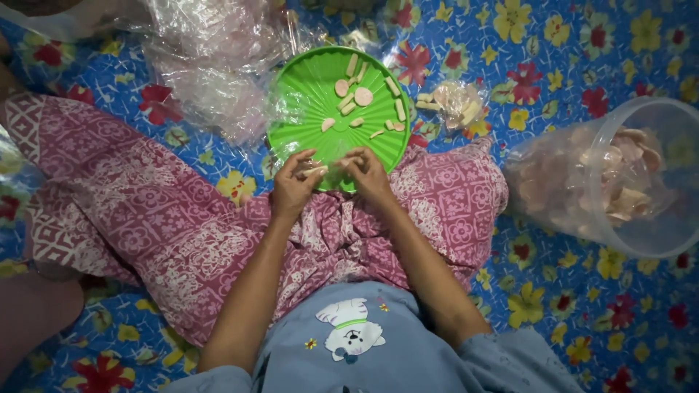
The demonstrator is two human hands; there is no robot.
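My left hand (pixel 295 185) and my right hand (pixel 368 173) meet at the near rim of a round green plastic tray (pixel 306 109). Together they pinch a small clear plastic packet (pixel 331 169) between the fingertips; its contents are hard to make out. On the tray lie several pale pink cracker pieces (pixel 362 96), some round, some stick-shaped. The tray rests against my knees, which are covered by a pink patterned cloth (pixel 145 211).
A large clear plastic jar (pixel 655 218) lined with a bag of pale chips lies at the right. A small filled clear bag (pixel 459 102) sits just right of the tray. Crumpled clear plastic bags (pixel 211 65) pile up at top left. A blue floral mat (pixel 582 58) covers the floor.
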